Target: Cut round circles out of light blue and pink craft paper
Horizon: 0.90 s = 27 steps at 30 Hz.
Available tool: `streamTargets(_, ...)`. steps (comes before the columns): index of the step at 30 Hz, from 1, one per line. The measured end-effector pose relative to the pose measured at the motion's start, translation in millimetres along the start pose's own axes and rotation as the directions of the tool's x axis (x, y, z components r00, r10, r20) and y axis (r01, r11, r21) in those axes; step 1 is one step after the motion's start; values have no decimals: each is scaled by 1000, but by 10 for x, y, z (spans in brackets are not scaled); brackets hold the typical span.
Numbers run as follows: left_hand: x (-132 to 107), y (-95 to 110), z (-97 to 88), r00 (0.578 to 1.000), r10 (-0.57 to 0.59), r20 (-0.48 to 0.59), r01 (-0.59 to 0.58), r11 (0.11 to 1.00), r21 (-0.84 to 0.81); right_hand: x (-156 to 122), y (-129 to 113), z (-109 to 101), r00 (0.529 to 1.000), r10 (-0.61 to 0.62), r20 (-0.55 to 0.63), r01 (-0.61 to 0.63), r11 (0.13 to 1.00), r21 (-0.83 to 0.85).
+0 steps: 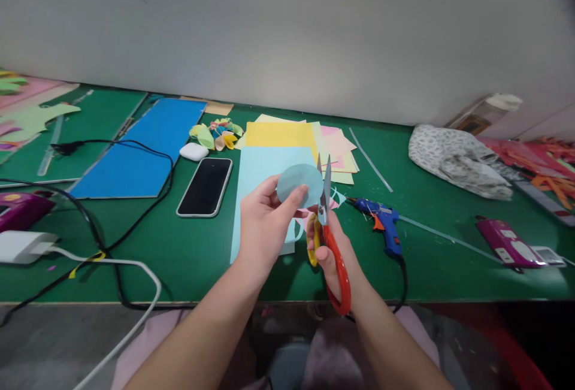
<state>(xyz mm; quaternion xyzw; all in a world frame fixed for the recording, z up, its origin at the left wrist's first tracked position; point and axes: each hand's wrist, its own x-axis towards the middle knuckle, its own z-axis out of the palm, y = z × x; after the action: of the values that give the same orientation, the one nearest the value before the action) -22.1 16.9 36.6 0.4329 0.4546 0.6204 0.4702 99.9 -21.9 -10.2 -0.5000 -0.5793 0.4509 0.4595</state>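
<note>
My left hand [265, 216] pinches a light-blue paper circle [294, 180], thumb on top and fingers behind. In my right hand [335, 240] is a pair of scissors [339, 276] with a red and a yellow handle loop. Their blades point up and stand slightly apart, just at the right edge of the circle; whether they touch the paper I cannot tell. Under both hands lie light-blue sheets [256, 168], and beyond them a yellow sheet [281, 133]. Curled light-blue offcuts [295, 231] and pink scraps show between the hands.
A blue glue gun [380, 219] lies right of the scissors, its cord running off the front edge. Left are a phone [205, 187], a white case [194, 151], paper flowers [218, 133] and a blue board [144, 150]. Black cables [114, 246] cross the left side; a patterned cloth [458, 162] lies right.
</note>
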Motion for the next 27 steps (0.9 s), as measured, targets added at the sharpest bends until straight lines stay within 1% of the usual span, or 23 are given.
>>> streamTargets(12, 46, 1, -38, 999, 41, -20, -40, 999, 25, -1, 33, 7, 1000, 26, 0, -26, 1000, 13)
streamTargets(20, 62, 7, -52, 998, 29, -47, -27, 999, 40, -10, -36, 9, 999, 28, 19, -28, 1000, 4)
streamTargets(27, 78, 8, -72, 998, 44, -44, -44, 999, 16, -18, -81, -1, 999, 31, 29, -31, 999, -19)
